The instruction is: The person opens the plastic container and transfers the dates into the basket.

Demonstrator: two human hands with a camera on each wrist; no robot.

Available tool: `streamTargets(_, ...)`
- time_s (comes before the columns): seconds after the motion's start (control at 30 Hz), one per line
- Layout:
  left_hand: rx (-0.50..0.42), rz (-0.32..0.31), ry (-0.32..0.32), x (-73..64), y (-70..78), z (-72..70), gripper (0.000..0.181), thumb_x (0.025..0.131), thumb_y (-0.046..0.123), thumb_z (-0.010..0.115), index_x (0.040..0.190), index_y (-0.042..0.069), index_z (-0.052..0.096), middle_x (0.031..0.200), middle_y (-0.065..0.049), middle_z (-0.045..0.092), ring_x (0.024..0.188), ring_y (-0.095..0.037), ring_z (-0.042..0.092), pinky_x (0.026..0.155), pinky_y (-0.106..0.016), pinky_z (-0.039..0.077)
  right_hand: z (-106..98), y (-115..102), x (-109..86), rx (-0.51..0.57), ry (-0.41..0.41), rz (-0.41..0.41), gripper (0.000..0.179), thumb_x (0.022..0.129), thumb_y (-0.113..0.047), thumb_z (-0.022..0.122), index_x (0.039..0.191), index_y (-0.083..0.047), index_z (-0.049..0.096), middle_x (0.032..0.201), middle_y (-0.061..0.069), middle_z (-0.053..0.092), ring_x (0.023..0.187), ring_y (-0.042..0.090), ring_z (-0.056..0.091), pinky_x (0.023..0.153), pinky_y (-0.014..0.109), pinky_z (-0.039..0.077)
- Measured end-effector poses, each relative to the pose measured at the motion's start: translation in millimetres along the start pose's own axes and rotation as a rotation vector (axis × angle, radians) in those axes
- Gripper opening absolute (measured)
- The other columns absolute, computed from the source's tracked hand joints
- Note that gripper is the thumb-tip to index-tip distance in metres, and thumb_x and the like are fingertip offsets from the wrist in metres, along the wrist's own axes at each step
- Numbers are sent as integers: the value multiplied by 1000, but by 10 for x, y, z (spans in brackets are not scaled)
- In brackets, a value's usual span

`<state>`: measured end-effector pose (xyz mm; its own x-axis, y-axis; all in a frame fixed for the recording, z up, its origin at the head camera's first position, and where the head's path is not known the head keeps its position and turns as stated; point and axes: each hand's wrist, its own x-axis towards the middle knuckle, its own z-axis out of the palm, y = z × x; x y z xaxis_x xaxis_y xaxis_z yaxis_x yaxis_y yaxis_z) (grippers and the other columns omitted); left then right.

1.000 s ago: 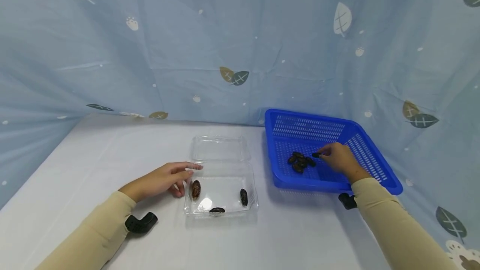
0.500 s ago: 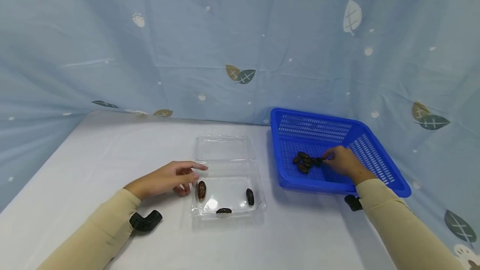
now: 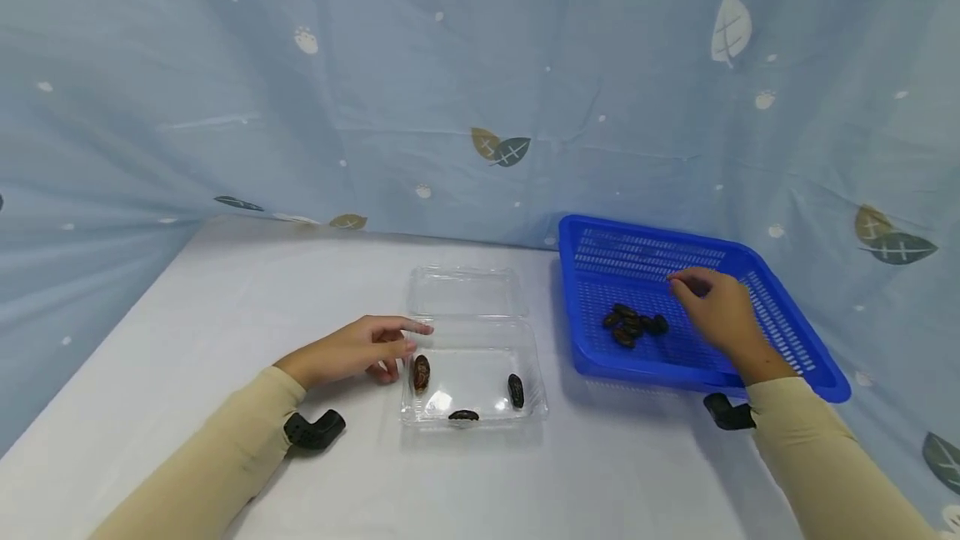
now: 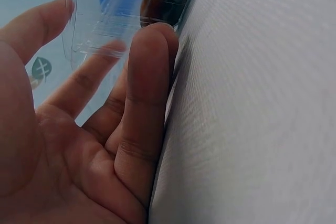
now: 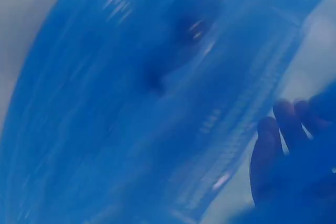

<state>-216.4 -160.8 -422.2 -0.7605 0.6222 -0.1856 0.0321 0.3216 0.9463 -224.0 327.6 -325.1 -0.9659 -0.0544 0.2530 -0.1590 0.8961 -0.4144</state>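
A clear plastic clamshell box (image 3: pixel 471 423) lies on the table with its lid folded back. Inside it are three dates: one on the left (image 3: pixel 422 373), one at the front (image 3: pixel 463 415) and one on the right (image 3: pixel 516 391). My left hand (image 3: pixel 360 348) is at the box's left wall, fingers loosely extended, fingertips right at the rim. To the right, my right hand (image 3: pixel 720 315) hovers over the blue plastic basket (image 3: pixel 645 371), fingers relaxed, nothing visible between them. Several dates (image 3: pixel 626 323) sit clustered on the basket floor, left of that hand. The right wrist view is blurred.
A pale blue curtain (image 3: pixel 390 90) with leaf prints hangs behind the white table (image 3: pixel 315 273). The basket stands close against it. A black wrist device (image 3: pixel 315 432) sits on my left sleeve, another (image 3: pixel 727 412) on the right.
My right hand set a date down beside the cluster in the basket, let go and rose to the right. The left hand stays by the box. The head view has shifted slightly left.
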Motion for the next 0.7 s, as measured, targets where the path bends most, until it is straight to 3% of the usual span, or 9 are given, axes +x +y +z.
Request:
streamTargets(0.13, -1, -7, 0, 10, -5, 16, 47, 102, 37, 59, 144, 16, 54, 108, -9, 64, 85, -21, 65, 74, -34, 60, 49, -431, -158, 163, 139, -115, 22, 101, -19, 60, 112, -7, 74, 104, 14, 74, 89, -4, 60, 73, 12, 49)
streamTargets(0.2, 2, -11, 6, 7, -7, 16, 47, 102, 36, 59, 144, 17, 54, 107, -9, 63, 85, -22, 66, 75, -34, 60, 145, -681, -240, 262, 151, -201, 17, 100, -12, 63, 110, -8, 75, 104, 12, 74, 87, -8, 61, 71, 6, 48)
streamTargets(0.43, 8, -3, 1, 24, 8, 0, 48, 102, 35, 59, 144, 14, 53, 100, -11, 62, 84, -21, 65, 74, -34, 61, 583, -1390, -484, 494, 61, -423, 21, 93, 3, 66, 107, -8, 76, 103, 5, 74, 89, 6, 65, 75, 20, 56)
streamTargets(0.6, 1, -14, 5, 26, 5, 3, 48, 102, 34, 59, 144, 13, 54, 102, -11, 62, 83, -20, 66, 74, -33, 61, 845, -1698, -553, 564, 4, -481, 17, 94, -2, 66, 106, -8, 76, 98, 3, 74, 88, 12, 65, 75, 25, 58)
streamTargets(0.7, 2, -22, 8, 18, 10, 13, 47, 102, 35, 59, 144, 15, 54, 106, -12, 63, 83, -21, 66, 74, -34, 60, 985, -1807, -546, 553, -53, -474, 15, 94, -5, 67, 106, -8, 76, 97, 3, 75, 88, 13, 67, 75, 26, 58)
